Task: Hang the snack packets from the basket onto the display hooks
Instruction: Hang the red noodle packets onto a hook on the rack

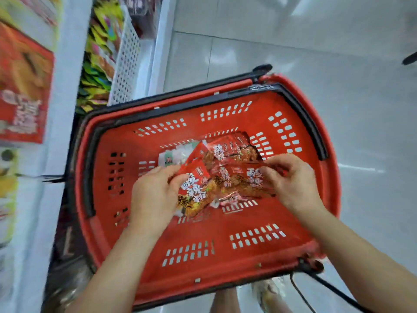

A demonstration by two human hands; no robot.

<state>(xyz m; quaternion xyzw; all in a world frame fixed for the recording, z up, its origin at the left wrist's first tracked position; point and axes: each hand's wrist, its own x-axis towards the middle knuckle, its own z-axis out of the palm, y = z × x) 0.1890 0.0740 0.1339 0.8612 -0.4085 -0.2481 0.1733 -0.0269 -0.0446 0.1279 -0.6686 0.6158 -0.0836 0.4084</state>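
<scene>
Fingers (177,180) of the left hand (155,193) are curled round the edge of a red snack packet (198,193), while those of the right hand (293,179) are pinched on the top edge of a second red packet (250,179); both are held low inside the red basket (221,267). Beyond them, a third red packet (232,152) and a pale packet (173,154) are seen lying on the basket floor. Farther off, to the left, shelves (67,64) stocked with blurred bright packets (99,64) are seen beside a white perforated divider (126,64), and grey floor tiles (316,53) are spread beyond the basket.
</scene>
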